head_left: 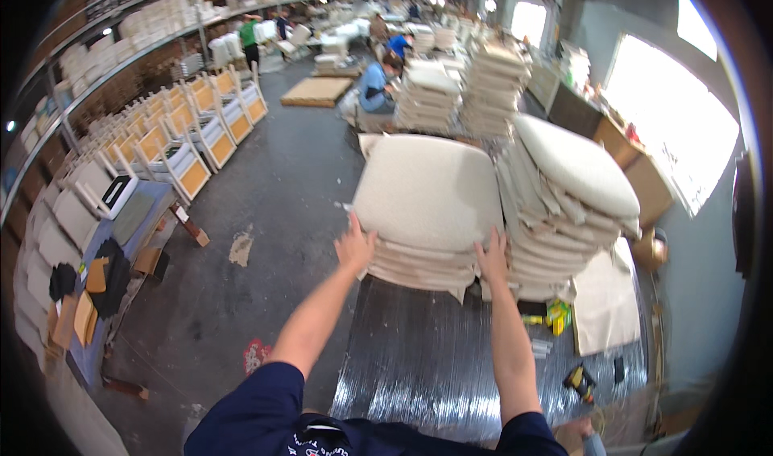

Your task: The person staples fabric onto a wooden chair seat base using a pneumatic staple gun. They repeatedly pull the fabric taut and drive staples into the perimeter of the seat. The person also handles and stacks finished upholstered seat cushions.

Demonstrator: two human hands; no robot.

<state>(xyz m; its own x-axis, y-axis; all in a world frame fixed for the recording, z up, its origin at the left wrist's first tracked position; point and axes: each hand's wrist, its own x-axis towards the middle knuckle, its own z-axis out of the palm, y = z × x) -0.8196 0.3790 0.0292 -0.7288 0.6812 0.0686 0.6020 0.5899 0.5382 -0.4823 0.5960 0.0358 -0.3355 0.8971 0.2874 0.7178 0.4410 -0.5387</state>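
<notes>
A pale beige padded seat cushion [431,186] lies on top of a stack of similar cushions [419,268] in front of me. At its near left corner is my left hand [355,245], fingers spread against the edge. My right hand [493,256] touches the near right corner, its fingers also stretched out. Loose fabric edges hang from the cushions below. Close on the right stands a second stack [543,238], with a tilted cushion [578,164] on top.
The stacks stand on a film-wrapped table [419,359]. Beige fabric [605,307], a yellow-green package [558,317] and a yellow-black power tool [579,382] lie right. Chair frames [189,134] line the left. Someone in light blue [374,85] crouches beyond; another hand [578,428] shows lower right.
</notes>
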